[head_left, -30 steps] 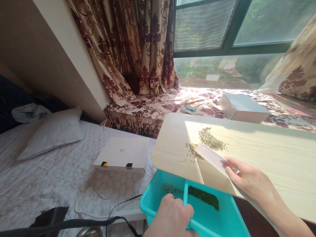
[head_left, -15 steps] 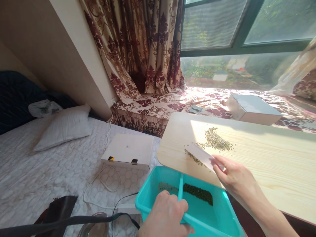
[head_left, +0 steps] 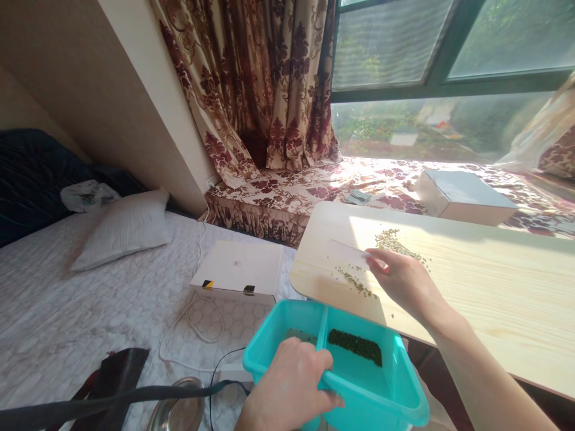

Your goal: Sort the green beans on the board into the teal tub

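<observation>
Seeds [head_left: 354, 281] are lying in two scattered patches on the pale counter [head_left: 494, 287], and here the right hand [head_left: 404, 284] is gripping a white strip [head_left: 345, 250] by one end, likely leaving its length free beside the nearer patch! Down below, the left hand [head_left: 291, 380] is clasping the near rim of the turquoise bin [head_left: 377, 395], probably steadying it by the counter's edge; contact there is hard to tell. Inside, the divider [head_left: 322, 329] is apparently separating dark-green grains [head_left: 354, 346] from the left compartment.

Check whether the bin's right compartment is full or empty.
Neither: partly filled. Grains lie along its far side; bare bin floor shows nearer.
</observation>
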`<state>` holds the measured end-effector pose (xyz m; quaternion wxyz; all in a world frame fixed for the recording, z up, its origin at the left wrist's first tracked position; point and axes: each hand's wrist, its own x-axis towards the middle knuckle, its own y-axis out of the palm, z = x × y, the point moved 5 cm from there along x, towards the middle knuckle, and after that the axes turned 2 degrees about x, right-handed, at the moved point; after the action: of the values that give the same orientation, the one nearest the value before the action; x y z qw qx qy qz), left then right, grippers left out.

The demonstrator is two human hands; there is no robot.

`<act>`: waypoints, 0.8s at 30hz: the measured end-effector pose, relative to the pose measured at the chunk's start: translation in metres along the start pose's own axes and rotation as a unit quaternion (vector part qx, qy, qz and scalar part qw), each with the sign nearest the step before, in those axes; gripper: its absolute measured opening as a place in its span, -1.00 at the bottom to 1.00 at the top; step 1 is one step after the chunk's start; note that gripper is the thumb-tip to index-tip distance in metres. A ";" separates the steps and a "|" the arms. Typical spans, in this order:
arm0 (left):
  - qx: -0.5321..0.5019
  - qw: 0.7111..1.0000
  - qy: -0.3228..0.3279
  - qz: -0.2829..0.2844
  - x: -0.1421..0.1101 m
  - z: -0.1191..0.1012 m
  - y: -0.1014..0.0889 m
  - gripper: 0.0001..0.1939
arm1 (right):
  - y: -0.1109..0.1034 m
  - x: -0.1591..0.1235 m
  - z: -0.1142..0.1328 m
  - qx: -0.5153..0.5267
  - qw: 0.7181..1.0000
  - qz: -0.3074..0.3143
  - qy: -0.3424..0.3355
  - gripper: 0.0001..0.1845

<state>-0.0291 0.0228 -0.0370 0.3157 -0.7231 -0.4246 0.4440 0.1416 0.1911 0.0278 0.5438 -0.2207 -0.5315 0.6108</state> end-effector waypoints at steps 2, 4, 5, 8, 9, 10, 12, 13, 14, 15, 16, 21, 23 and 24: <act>0.002 1.000 0.001 -0.004 -0.001 0.001 0.001 -0.61 | 0.012 0.016 0.008 0.010 1.000 0.014 -0.015 -0.60; -0.001 1.000 0.002 -0.004 -0.001 0.003 0.003 -0.60 | 0.023 0.030 0.017 0.017 0.999 0.033 -0.035 -0.60; -0.004 1.000 0.002 -0.004 -0.002 0.004 0.004 -0.60 | 0.027 0.036 0.021 0.020 0.998 0.043 -0.046 -0.61; -0.010 1.000 -0.001 -0.004 -0.001 0.007 0.004 -0.60 | 0.038 0.050 0.035 0.023 0.994 0.076 -0.074 -0.62; -0.010 1.000 -0.002 -0.005 -0.001 0.008 0.004 -0.60 | 0.041 0.054 0.039 0.023 0.993 0.086 -0.080 -0.63; -0.010 1.000 -0.004 -0.004 0.000 0.009 0.003 -0.61 | 0.043 0.057 0.042 0.023 0.992 0.094 -0.086 -0.64; -0.011 1.000 -0.007 -0.003 0.001 0.010 0.002 -0.62 | 0.046 0.062 0.047 0.022 0.990 0.107 -0.092 -0.65; -0.013 1.000 -0.009 -0.001 0.001 0.010 0.001 -0.62 | 0.047 0.064 0.049 0.022 0.989 0.112 -0.094 -0.65; -0.016 1.000 -0.011 0.001 0.002 0.011 0.001 -0.62 | 0.049 0.065 0.050 0.023 0.988 0.117 -0.096 -0.65; -0.018 1.000 -0.014 0.004 0.002 0.011 0.001 -0.62 | 0.049 0.065 0.050 0.024 0.988 0.121 -0.097 -0.65; -0.020 1.000 -0.017 0.007 0.003 0.011 0.001 -0.62 | 0.050 0.064 0.051 0.026 0.987 0.125 -0.100 -0.65; -0.026 0.999 -0.021 0.006 0.004 0.013 0.002 -0.62 | 0.049 0.055 0.051 0.043 0.982 0.144 -0.115 -0.64; -0.029 0.999 -0.023 0.002 0.004 0.014 0.001 -0.64 | 0.048 0.050 0.051 0.052 0.979 0.154 -0.122 -0.65; -0.030 0.999 -0.025 0.001 0.004 0.014 0.000 -0.64 | 0.048 0.048 0.052 0.057 0.977 0.159 -0.126 -0.65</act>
<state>-0.0405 0.0270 -0.0440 0.2826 -0.7214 -0.4448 0.4494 0.0621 0.2203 0.0176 0.3798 -0.1920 -0.5183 0.7418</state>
